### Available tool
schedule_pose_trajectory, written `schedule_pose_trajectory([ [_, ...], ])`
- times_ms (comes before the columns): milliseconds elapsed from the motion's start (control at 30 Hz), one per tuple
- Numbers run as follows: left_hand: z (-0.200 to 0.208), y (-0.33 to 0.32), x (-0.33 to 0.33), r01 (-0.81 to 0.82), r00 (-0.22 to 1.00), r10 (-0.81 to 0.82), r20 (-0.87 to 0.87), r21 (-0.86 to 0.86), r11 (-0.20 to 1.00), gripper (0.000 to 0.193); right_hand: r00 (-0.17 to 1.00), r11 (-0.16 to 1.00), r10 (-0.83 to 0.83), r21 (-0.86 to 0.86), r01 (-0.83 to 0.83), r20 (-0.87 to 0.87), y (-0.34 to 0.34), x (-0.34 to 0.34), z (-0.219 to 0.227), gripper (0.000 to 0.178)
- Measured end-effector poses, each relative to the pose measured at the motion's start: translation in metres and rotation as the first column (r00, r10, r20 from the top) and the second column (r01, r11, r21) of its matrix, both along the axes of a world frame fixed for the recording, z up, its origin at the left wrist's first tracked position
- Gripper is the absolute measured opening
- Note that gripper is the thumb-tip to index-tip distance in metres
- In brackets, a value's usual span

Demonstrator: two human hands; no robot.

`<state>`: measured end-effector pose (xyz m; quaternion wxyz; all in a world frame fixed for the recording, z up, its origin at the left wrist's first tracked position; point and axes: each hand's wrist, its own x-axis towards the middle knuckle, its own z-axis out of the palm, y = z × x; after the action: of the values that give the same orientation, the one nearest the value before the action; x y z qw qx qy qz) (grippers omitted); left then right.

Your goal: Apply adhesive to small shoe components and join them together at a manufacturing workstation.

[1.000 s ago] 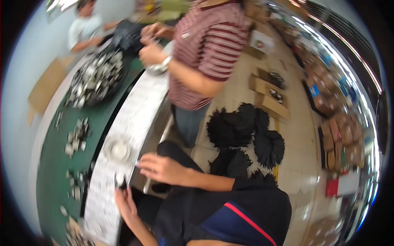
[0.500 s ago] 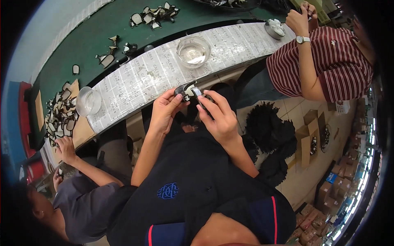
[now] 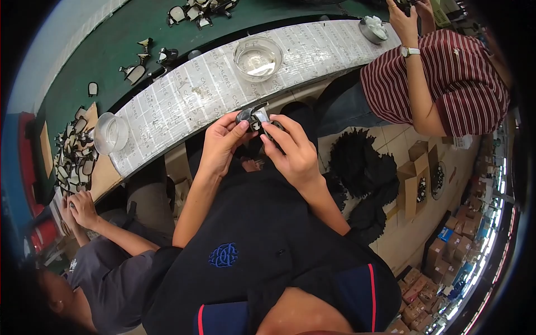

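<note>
Just beyond my chest, both hands come together around a small glossy black piece with a pale inner face. My left hand pinches it between thumb and fingers. My right hand grips a small flat white piece and presses it against the pale side. A dark rounded part also shows between the right fingers; whether it belongs to the white piece I cannot tell. Beyond my hands, a clear round bowl with a little liquid stands on the plastic-covered ledge.
A second clear bowl is at the ledge's left end, beside a heap of black-and-cream pieces. More pieces lie on the green table. Co-workers sit close on both sides. A tin holds white wads at right.
The view has shifted slightly. My hands stay together, and the white piece now sits closer against the black one. The left co-worker's hands have come together.
</note>
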<state>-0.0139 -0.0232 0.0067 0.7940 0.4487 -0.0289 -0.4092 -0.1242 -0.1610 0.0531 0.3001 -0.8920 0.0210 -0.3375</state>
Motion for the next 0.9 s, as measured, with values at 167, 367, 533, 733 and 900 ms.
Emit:
schedule_pose_trajectory([
  [167, -0.001, -0.001, 0.0, 0.002, 1.0, -0.002, -0.016, -0.016, 1.0, 0.027, 1.0, 1.0, 0.014, 0.02, -0.014, 0.02, -0.003, 0.001, 0.002, 0.028],
  [367, -0.001, -0.002, 0.001, 0.005, 1.0, -0.006, -0.004, -0.025, 1.0, 0.025, 0.999, 0.999, 0.019, 0.047, -0.021, 0.039, -0.001, 0.0, 0.008, 0.028],
  [533, -0.004, -0.002, 0.002, -0.007, 1.0, 0.007, -0.001, -0.017, 1.0, 0.025, 1.0, 0.99, -0.02, 0.138, 0.017, 0.02, -0.001, -0.005, 0.014, 0.027],
  [733, -0.006, -0.002, 0.002, -0.022, 1.0, 0.022, 0.004, -0.013, 1.0, 0.026, 0.998, 0.99, -0.04, 0.14, 0.035, 0.038, -0.004, -0.01, 0.023, 0.027],
  [900, -0.003, -0.003, 0.0, -0.008, 1.0, 0.008, 0.011, -0.019, 1.0, 0.025, 0.998, 0.997, -0.015, 0.079, 0.011, 0.054, -0.013, -0.004, 0.013, 0.028],
])
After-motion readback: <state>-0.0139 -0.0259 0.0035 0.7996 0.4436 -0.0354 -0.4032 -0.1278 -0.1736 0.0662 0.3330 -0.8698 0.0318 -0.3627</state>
